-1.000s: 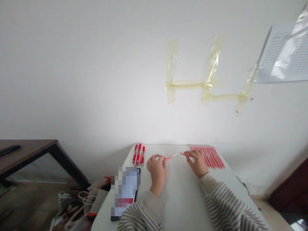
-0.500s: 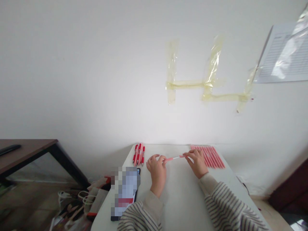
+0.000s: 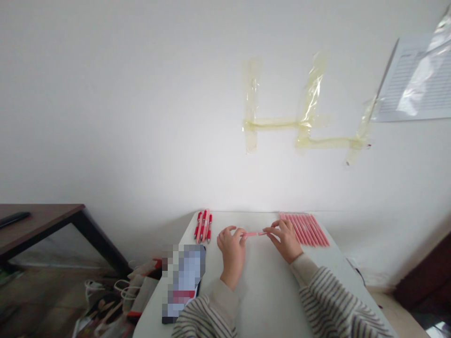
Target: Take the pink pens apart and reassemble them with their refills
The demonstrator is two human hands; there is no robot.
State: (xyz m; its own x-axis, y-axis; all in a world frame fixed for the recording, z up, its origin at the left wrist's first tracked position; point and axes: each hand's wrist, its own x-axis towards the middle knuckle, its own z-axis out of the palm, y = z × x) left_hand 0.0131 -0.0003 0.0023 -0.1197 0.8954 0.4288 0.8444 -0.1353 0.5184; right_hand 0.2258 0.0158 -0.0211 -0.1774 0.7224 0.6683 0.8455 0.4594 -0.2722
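Observation:
My left hand (image 3: 231, 251) and my right hand (image 3: 284, 240) are above the white table (image 3: 264, 295), each pinching one end of a pink pen (image 3: 254, 234) held level between them. The fingertips of both hands are close together on it. A small bundle of red and pink pens (image 3: 203, 225) lies to the left of my left hand. A row of several pink pen barrels (image 3: 308, 228) lies flat to the right of my right hand. Both sleeves are striped.
A blurred-out flat object (image 3: 183, 281) lies at the table's left edge. A dark wooden table (image 3: 42, 225) stands at the far left, with bags and clutter (image 3: 116, 300) on the floor. Tape strips (image 3: 303, 126) and a lined sheet (image 3: 416, 80) hang on the white wall.
My hands have come closer together. The white inner part seen between the two pink pieces has gone out of sight, and the pen now shows as one short pink length.

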